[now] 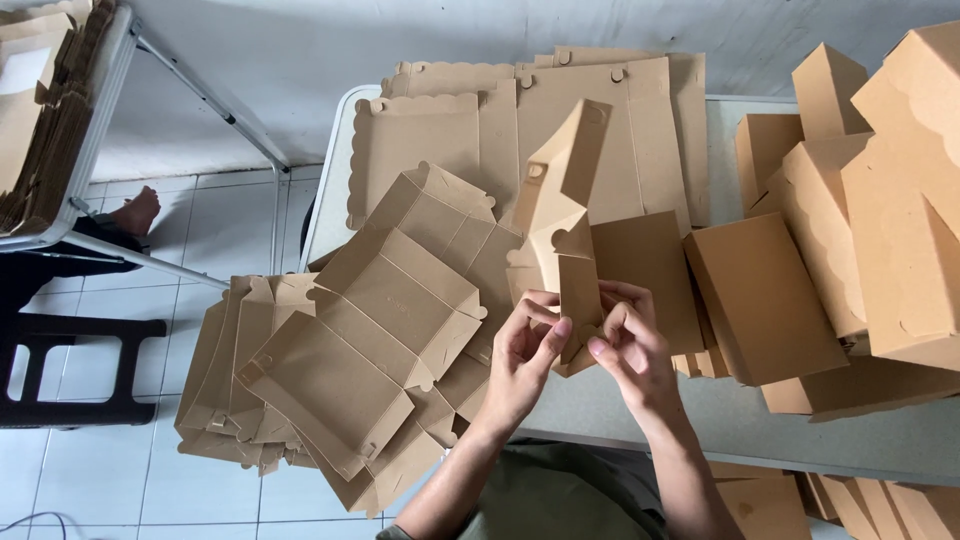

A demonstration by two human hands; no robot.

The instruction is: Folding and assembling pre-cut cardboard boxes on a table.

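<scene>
Both hands meet at the lower end of a half-folded kraft cardboard box blank (562, 225). Left hand (522, 358): fingers curled, thumb and forefinger pinched shut on the blank's lower flap. Right hand (628, 345): fingertips clamped on the same flap from the other side, wrist bent inward. Both forearms rise from the bottom edge, angled toward each other. The blank stands upright above the grip, its top panel tilted up and away, a slot tab near the upper corner.

Just left of the hands, a stack of opened box trays (385, 330) hangs over the edge of the grey desk (740, 425). Behind it, flat scalloped blanks (520, 120) lie in a pile. Right side: assembled closed boxes (850, 220), heaped. More flat blanks on the white tiled floor (130, 480) lower left. A metal-framed rack (100, 120) with cardboard upper left, a black stool (70, 370) under it, and another person's bare foot (135, 212) beside it.
</scene>
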